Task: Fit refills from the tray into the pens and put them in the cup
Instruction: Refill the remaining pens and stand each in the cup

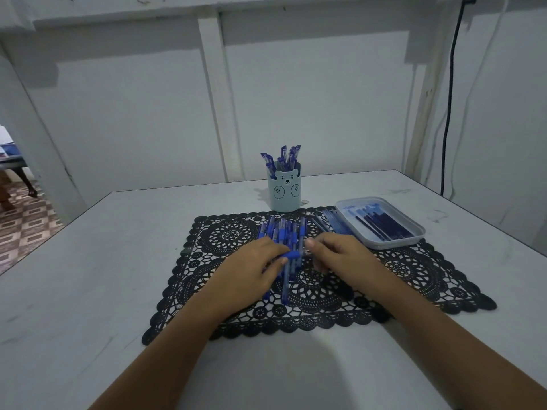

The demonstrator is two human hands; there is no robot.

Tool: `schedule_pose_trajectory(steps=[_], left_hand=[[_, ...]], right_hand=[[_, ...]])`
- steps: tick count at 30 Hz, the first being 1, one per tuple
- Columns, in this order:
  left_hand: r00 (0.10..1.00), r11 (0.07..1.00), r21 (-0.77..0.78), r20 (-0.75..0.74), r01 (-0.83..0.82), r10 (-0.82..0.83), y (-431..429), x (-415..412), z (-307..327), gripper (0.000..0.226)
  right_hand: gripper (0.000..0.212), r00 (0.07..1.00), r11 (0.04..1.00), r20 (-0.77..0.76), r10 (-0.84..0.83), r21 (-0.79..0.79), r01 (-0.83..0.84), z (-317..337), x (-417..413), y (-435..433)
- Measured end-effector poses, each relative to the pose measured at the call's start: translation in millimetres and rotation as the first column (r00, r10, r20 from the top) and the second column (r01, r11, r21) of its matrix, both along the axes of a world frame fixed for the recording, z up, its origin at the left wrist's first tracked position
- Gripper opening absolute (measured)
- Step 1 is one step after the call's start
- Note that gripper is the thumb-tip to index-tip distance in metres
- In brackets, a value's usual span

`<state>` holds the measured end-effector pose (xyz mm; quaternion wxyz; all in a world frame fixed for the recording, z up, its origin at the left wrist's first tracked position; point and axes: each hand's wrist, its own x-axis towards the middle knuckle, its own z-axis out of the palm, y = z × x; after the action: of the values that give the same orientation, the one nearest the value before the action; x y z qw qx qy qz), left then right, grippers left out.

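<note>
Black lace mat (414,279) lies across the middle of the white surface (88,291), and everything else sits on it or just off its edges.

Over the centre of the mat, both hands meet on a single blue pen (291,255). The left hand (254,267) has its fingers curled round the pen's blue end. The right hand (337,255) pinches the other, paler end between thumb and fingertips. The pen lies roughly crosswise between them, above the mat.

Under and just beyond the hands, on the far half of the mat, lies a pile of pens (284,229), blue and packed side by side, most of them pointing away from the person.

At the mat's far edge stands the cup (284,193) — pale blue, upright, with a bear face on its front. A bunch of capped pens (285,156) sticks out of its top.

The tray (396,242), shallow and pale, rests on the mat's far right corner, partly overhanging it. Dark refills (383,226) lie inside it, slanted. A few thin sticks (333,221) lie on the mat just left of the tray — whether they are refills or barrels I cannot tell.

Beyond the mat's right side, a black cable (450,99) hangs down the wall.
</note>
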<state>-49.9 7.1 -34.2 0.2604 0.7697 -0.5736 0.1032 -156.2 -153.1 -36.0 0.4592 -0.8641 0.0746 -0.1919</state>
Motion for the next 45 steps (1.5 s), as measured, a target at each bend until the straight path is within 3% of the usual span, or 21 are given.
schedule_pose_trajectory(steps=[5,8,11,15,18,21,24,28,32,34,38,41,45], left_hand=[[1.0,1.0,0.027,-0.015,0.001,-0.001,-1.3,2.5,-1.1,0.028],[0.996,1.0,0.008,-0.084,-0.018,0.019,-2.1,3.3,-1.8,0.026],[0.985,0.996,0.01,-0.152,-0.086,0.087,-0.4,6.7,-1.3,0.027],[0.981,0.989,-0.012,-0.131,-0.144,0.142,2.2,8.8,-0.6,0.025],[0.979,0.984,-0.012,-0.104,-0.175,0.173,1.9,9.3,-0.1,0.026],[0.98,0.983,-0.008,-0.088,-0.182,0.18,2.1,9.7,-1.1,0.027],[0.984,0.986,-0.006,-0.062,-0.169,0.168,1.7,9.7,-2.6,0.027],[0.986,0.987,-0.003,-0.045,-0.159,0.158,0.7,9.7,-3.0,0.027],[0.99,0.991,-0.017,-0.048,-0.136,0.135,0.4,6.8,-2.8,0.026],[0.992,0.993,-0.024,-0.051,-0.119,0.117,-0.3,5.1,-3.0,0.025],[0.996,0.997,0.016,-0.046,-0.071,0.072,-2.6,4.7,-6.8,0.023],[0.996,0.997,0.01,-0.049,-0.074,0.074,-2.8,6.6,-6.0,0.024],[0.988,0.99,-0.037,-0.078,-0.138,0.135,0.8,10.8,-2.0,0.025]], right_hand=[[0.01,1.0,1.0,0.008,0.012,-0.003,-0.012,1.1,0.3,-2.3],[0.015,0.999,1.0,0.052,0.01,0.006,-0.011,3.5,-0.9,-3.0],[0.018,0.992,0.999,0.116,-0.04,0.034,0.036,5.9,-2.3,-7.1],[0.008,0.982,0.987,0.104,-0.155,0.046,0.151,3.8,-0.7,-14.2],[0.005,0.972,0.958,0.026,-0.235,-0.165,0.236,-0.2,0.6,-17.0],[0.01,0.977,0.87,-0.095,-0.191,-0.478,0.124,-7.7,2.8,-17.2],[0.018,0.968,0.828,-0.185,-0.169,-0.559,0.038,-13.0,3.8,-15.0],[0.02,0.98,0.879,-0.131,-0.149,-0.472,0.07,-11.0,4.8,-17.3],[0.02,0.98,0.956,0.043,-0.194,-0.214,0.199,-2.0,3.3,-12.4],[0.021,0.988,0.983,0.046,-0.147,-0.105,0.151,0.5,0.6,-8.3],[0.008,0.998,0.988,0.003,-0.061,-0.139,0.061,-1.9,2.2,-3.8],[0.009,0.992,0.991,0.003,-0.123,-0.06,0.123,2.1,2.3,-9.1],[0.013,0.955,0.942,0.046,-0.291,0.19,0.278,6.6,0.5,-23.3]])
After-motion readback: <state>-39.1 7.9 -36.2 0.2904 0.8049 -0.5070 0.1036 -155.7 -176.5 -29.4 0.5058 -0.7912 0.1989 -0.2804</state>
